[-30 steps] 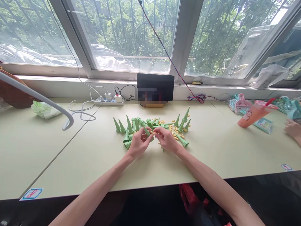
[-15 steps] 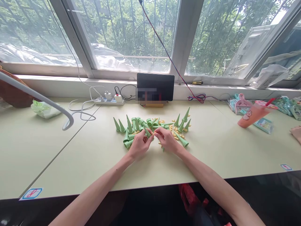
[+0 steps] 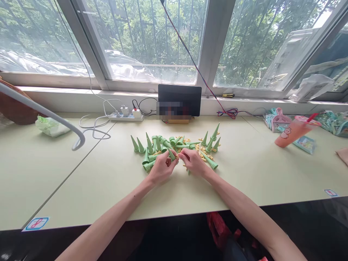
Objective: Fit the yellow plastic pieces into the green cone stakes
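My left hand (image 3: 162, 166) is closed around a green plastic cone spike (image 3: 171, 154), its tip pointing up and to the left. Against the spike's side, the fingertips of my right hand (image 3: 192, 161) pinch a small yellow plastic piece (image 3: 177, 156), mostly covered by fingers. Behind both hands lies a heap of green spikes (image 3: 165, 142), some on their sides. Several spikes stand upright at the left (image 3: 141, 145). On the right, more upright spikes (image 3: 209, 145) stand among loose yellow pieces (image 3: 203, 154).
A dark tablet (image 3: 179, 100) leans at the back by a power strip (image 3: 126, 116). To the right are a tilted orange drink cup (image 3: 295, 132) and bagged pastel items (image 3: 280, 119). A grey curved bar (image 3: 54, 117) crosses the left side. Another person's hand (image 3: 343, 155) shows at the right edge.
My hands stay nearly in place; the spike in my left hand has tilted slightly more upright. The other person's hand at the right edge has drawn back.
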`<action>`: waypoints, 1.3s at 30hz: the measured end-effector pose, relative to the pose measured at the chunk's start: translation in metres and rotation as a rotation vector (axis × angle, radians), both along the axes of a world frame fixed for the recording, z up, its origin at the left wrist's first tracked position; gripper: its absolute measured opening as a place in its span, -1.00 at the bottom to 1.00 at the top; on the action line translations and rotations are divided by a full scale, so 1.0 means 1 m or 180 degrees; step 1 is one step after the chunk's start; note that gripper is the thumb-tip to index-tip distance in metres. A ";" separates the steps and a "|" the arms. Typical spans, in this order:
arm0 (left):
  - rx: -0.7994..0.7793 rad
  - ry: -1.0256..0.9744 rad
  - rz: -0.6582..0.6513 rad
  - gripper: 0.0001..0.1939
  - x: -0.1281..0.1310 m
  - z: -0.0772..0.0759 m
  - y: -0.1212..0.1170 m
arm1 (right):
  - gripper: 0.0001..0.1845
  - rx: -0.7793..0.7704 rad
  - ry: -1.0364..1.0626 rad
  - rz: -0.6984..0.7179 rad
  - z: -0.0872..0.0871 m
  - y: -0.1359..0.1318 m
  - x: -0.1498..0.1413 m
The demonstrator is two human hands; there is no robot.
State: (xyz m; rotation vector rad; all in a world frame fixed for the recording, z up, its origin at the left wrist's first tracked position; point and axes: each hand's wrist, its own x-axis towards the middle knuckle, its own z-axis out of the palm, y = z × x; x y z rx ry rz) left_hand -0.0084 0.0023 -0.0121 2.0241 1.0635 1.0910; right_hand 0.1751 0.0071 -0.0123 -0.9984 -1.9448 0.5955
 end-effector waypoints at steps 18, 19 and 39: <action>-0.0002 0.0000 -0.0071 -0.89 0.003 0.006 -0.005 | -0.53 0.0112 -0.0177 -0.0124 -0.002 0.002 0.000; -0.0045 -0.0024 -0.0064 -0.88 0.003 0.006 -0.005 | -0.53 0.0097 -0.0144 -0.0128 -0.002 0.002 0.000; -0.0738 -0.0506 0.0075 -0.75 0.004 0.018 -0.007 | -0.84 -0.0164 0.0358 -0.0011 -0.002 0.002 -0.002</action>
